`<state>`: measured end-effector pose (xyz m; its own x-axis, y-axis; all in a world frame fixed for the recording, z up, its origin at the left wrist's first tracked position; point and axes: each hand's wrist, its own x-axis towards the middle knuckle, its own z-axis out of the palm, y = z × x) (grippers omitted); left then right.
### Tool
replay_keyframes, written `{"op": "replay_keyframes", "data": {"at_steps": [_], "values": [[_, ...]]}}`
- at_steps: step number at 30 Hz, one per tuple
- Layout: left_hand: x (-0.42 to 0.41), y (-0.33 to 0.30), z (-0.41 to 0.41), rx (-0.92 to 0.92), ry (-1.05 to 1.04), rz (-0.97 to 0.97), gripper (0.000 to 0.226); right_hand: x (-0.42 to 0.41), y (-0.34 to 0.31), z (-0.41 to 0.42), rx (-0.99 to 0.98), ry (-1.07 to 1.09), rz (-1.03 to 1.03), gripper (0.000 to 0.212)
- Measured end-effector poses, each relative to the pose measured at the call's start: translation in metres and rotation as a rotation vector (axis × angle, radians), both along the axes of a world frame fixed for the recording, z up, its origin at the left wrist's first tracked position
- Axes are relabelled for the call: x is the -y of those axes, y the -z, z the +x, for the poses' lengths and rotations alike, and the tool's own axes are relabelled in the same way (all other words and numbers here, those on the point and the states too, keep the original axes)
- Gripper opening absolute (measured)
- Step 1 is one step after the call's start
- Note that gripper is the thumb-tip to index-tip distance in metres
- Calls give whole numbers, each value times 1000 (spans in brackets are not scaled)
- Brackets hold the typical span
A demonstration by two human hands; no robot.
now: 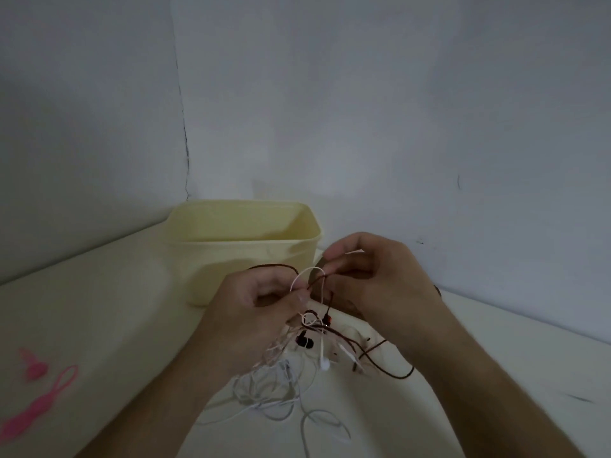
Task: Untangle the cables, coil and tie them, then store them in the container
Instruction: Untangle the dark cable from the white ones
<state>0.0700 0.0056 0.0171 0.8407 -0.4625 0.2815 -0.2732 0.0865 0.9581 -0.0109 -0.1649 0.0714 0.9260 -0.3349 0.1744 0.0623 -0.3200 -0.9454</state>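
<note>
Dim grey walls [363,94] meet a cream table [99,309].

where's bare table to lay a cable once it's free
Bare table lies between the pink ties and the left hand, in front of the yellow container. More lies right of the right hand. The cable tangle crowds the middle.

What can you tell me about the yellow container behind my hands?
The pale yellow container looks like smooth plastic: a rounded-corner rectangular tub with a rolled rim and no lid on it. It stands upright on the white surface near the wall corner, mouth open; the part of its inside that shows holds nothing. A dark brown cable loops across its front lower right, and whether they touch cannot be told. Neither hand touches it.
</note>
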Motion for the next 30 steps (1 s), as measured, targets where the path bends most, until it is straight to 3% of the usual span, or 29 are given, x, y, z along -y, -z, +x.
{"op": "replay_keyframes", "data": {"at_steps": [5, 14, 30], "values": [[-3, -2, 4, -7, -7, -27, 10, 9, -4, 0, 90, 77, -43, 21], [-4, 1, 3, -69, 87, 184, 20, 20, -6, -1, 253, 100, 206, 20], [-4, -4, 4, -180, 136, -50, 24, 6, -2, -2, 43, -74, -131, 17]]}}
